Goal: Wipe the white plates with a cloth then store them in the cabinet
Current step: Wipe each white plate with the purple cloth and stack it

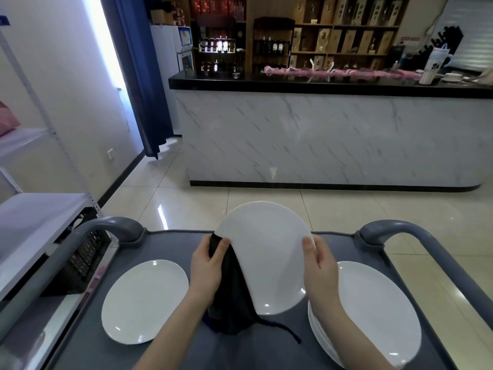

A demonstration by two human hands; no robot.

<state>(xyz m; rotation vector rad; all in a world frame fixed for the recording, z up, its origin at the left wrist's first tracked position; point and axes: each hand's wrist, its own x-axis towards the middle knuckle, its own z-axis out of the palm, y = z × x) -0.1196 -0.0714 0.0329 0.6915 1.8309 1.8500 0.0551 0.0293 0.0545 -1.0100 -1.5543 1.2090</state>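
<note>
The white plate (262, 252) is being held tilted above the middle of the cart (170, 245). The right hand (320, 265) is gripping its right rim with the thumb on the face, and the left hand (206, 265) is pinching the dark cloth (229, 297) against its left rim. Judged stiff, glossy, slippery and breakable, it is best being taken at opposite rims, as here. A single plate (145, 300) is lying toward the cart's left edge and a stack of plates (373, 313) toward its right edge.
</note>
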